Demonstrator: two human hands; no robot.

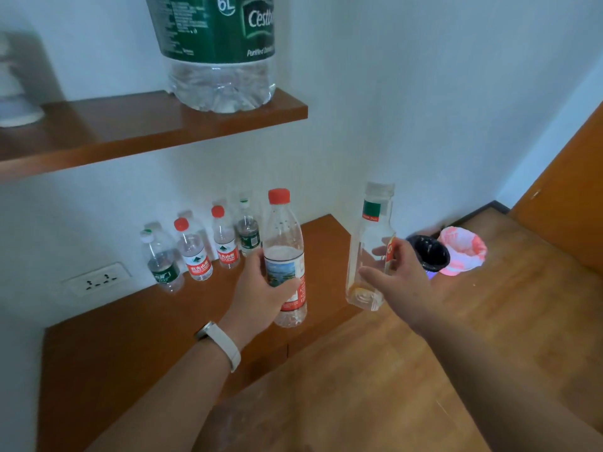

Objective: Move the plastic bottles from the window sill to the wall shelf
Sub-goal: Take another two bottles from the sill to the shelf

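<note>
My left hand point(261, 288) grips a clear red-capped bottle point(284, 236) by its label, upright above the lower wooden shelf point(137, 347). My right hand point(401, 275) holds a clear square bottle point(368, 243) with no visible cap, slightly tilted, off the shelf's right end. Several small bottles stand in a row against the wall on the lower shelf: a green-label one point(162, 261), two red-capped ones point(195, 252) point(224, 239) and another green-label one point(248, 231). A large 6L green-label bottle point(222, 50) stands on the upper wall shelf point(130, 132).
A wall socket point(98, 279) sits left of the lower shelf. A blurred white object point(16, 93) stands on the upper shelf's left end. On the wooden floor at right are a black bin point(429, 251) and a pink-bagged bin point(463, 249). A wooden door point(574, 203) is far right.
</note>
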